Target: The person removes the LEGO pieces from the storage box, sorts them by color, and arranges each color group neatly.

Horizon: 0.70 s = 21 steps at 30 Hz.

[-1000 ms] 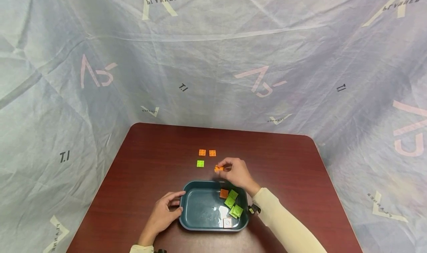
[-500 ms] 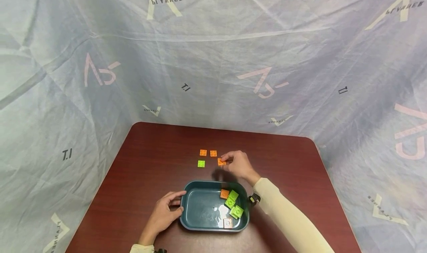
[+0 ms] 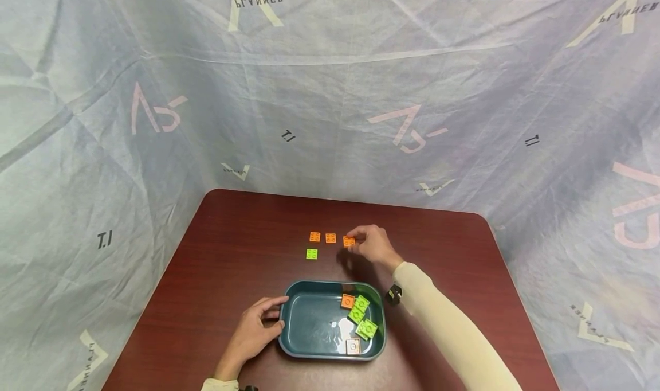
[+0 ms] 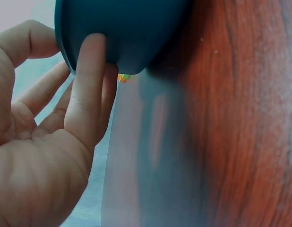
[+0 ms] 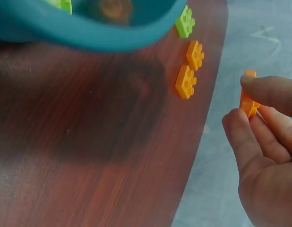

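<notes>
In the head view my left hand (image 3: 254, 329) holds the left end of a dark teal tray (image 3: 309, 356), with a finger (image 4: 91, 71) against its outer wall in the left wrist view. My right hand (image 3: 376, 245) pinches an orange toy brick (image 5: 248, 100) between thumb and finger, above the table beyond the tray. To its left, two orange bricks (image 3: 315, 237) lie in a row, studs up. Nearer the tray is a lime green brick (image 3: 311, 254). Inside the tray's right side are several green bricks (image 3: 367, 329) and two orange ones (image 3: 348, 301), some studs down.
The dark red wooden table (image 3: 206, 276) has rounded far corners. Grey-white printed sheeting (image 3: 330, 121) hangs close behind and along both sides of it. A wrist camera (image 3: 394, 294) sits under the right wrist, near the tray's right end.
My right hand has carried the orange brick away from the tray, forward and slightly right, level with the row of orange bricks. My left hand has stayed at the tray.
</notes>
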Each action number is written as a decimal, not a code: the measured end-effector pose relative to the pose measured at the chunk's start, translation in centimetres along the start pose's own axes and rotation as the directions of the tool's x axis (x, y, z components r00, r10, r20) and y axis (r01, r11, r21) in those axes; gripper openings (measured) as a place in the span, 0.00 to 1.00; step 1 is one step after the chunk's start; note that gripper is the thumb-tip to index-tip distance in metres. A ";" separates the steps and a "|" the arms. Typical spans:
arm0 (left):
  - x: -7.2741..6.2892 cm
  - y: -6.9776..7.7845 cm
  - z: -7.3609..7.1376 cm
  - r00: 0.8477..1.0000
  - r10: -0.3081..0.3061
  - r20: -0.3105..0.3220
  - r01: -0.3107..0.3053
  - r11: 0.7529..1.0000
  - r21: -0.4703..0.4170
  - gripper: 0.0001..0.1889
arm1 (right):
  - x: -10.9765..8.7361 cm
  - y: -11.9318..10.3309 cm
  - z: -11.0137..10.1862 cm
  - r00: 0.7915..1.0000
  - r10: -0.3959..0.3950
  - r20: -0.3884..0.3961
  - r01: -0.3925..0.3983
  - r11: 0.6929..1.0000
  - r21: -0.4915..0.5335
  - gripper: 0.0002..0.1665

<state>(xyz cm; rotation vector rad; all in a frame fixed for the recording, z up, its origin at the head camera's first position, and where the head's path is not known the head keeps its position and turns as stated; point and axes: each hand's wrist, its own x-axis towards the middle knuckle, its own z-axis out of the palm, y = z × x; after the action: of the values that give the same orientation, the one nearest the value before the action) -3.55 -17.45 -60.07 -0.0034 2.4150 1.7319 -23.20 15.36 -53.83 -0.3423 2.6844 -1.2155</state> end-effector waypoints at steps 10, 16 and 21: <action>0.0 0.1 0.0 1.000 -0.004 0.009 0.004 1.000 -0.010 0.27 | 2.0 0.9 -0.1 1.000 0.011 0.017 -0.010 0.999 -0.033 0.17; 0.0 0.1 0.1 1.000 -0.006 0.011 0.006 1.000 -0.014 0.27 | 2.9 1.6 0.2 0.999 0.016 0.032 -0.015 0.999 -0.029 0.18; 0.1 0.0 0.1 1.000 -0.002 0.008 0.002 1.000 -0.028 0.28 | 3.6 2.4 0.6 0.999 0.005 0.043 -0.005 1.000 -0.019 0.19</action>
<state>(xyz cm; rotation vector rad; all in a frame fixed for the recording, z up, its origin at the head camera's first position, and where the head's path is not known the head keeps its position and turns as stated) -3.60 -17.41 -60.13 -0.0027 2.3839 1.7617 -26.79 15.47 -56.32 -0.3599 2.6608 -1.1686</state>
